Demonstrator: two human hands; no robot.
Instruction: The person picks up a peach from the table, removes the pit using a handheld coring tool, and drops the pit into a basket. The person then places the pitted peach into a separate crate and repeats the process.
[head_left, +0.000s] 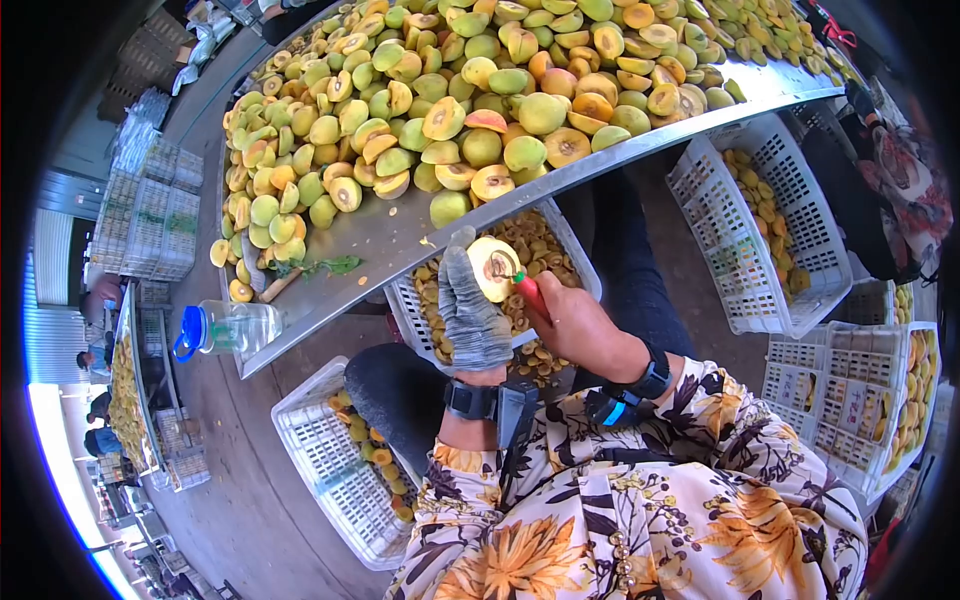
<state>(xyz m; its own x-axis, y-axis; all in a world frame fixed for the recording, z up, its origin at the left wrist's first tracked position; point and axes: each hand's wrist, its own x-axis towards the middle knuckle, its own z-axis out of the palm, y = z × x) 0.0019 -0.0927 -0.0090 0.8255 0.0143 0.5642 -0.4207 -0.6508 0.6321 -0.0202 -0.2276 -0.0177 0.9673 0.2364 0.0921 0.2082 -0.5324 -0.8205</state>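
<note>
The gloved left hand (474, 308), pointing to twelve o'clock, pinches a halved fruit (485, 262) at its one o'clock; the right hand (585, 330), angled toward ten, grips a red-handled tool (530, 293) against it.

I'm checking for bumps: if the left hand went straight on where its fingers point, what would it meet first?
Probably the metal table's near rim, though depth is unclear: the left hand might pass above or below it.
</note>
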